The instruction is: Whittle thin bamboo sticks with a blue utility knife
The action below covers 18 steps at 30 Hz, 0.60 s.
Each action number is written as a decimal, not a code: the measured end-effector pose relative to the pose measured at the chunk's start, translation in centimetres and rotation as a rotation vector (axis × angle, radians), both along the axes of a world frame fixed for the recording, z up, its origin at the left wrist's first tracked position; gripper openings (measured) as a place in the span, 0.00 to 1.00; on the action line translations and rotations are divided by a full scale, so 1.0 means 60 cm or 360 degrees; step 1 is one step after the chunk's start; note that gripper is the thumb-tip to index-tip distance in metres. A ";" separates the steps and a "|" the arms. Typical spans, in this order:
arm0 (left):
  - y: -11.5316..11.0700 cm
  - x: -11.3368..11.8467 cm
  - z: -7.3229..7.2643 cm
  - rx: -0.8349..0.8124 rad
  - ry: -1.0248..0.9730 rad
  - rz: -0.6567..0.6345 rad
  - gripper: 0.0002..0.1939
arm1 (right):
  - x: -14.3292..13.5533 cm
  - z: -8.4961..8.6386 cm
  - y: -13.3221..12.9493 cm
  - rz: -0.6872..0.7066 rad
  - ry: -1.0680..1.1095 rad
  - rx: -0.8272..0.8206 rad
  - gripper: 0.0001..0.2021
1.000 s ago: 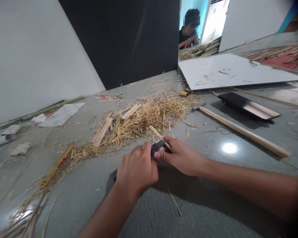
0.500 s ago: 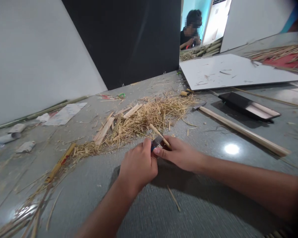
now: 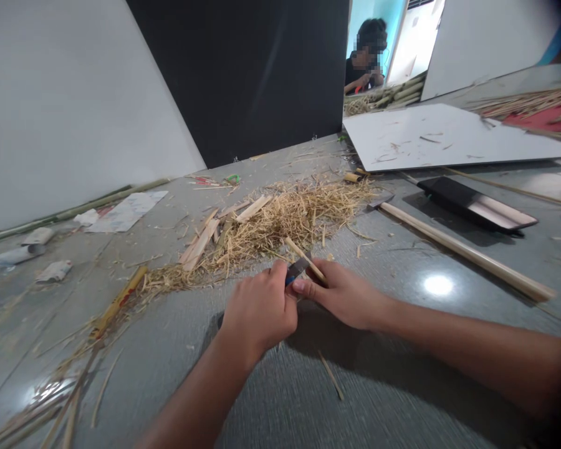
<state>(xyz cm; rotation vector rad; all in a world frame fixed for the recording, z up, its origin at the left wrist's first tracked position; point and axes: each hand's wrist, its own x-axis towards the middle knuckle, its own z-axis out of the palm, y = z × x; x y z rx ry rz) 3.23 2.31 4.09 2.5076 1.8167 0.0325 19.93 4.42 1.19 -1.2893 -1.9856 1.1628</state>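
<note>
My left hand (image 3: pixel 260 308) is closed round the blue handle of a knife (image 3: pixel 298 269), whose short dark blade points up and to the right. The blade lies against a thin pale bamboo stick (image 3: pixel 293 246). Fingers of my right hand (image 3: pixel 348 294) pinch that stick near its lower end, with the thumb close to the knife. The stick's far end points toward a heap of straw-like shavings (image 3: pixel 303 215) just beyond my hands. Most of the knife's handle is hidden in my left fist.
Right of the heap lies a long wooden-handled tool (image 3: pixel 467 251), with a black case (image 3: pixel 477 204) behind it. A white board (image 3: pixel 402 140) lies farther back. A yellow stick (image 3: pixel 119 302) and paper scraps (image 3: pixel 128 212) are to the left. Another person (image 3: pixel 367 59) sits in the background.
The blade has tilted a little and its tip reaches farther across the stick. Both hands keep their grips, and the whole scene has shifted slightly right in view.
</note>
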 end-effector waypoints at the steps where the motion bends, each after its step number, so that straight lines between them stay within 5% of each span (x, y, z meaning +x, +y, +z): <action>1: 0.001 -0.001 0.000 -0.0021 -0.0013 -0.0032 0.10 | 0.001 -0.002 0.001 0.0020 0.0061 -0.0003 0.14; 8: 0.000 -0.005 0.002 -0.0088 0.0015 -0.0197 0.09 | 0.005 -0.008 0.005 0.0128 0.0385 -0.0169 0.12; 18: -0.002 0.004 0.002 -0.0061 0.0083 -0.0019 0.10 | 0.002 0.004 -0.001 -0.0098 0.0028 -0.0035 0.11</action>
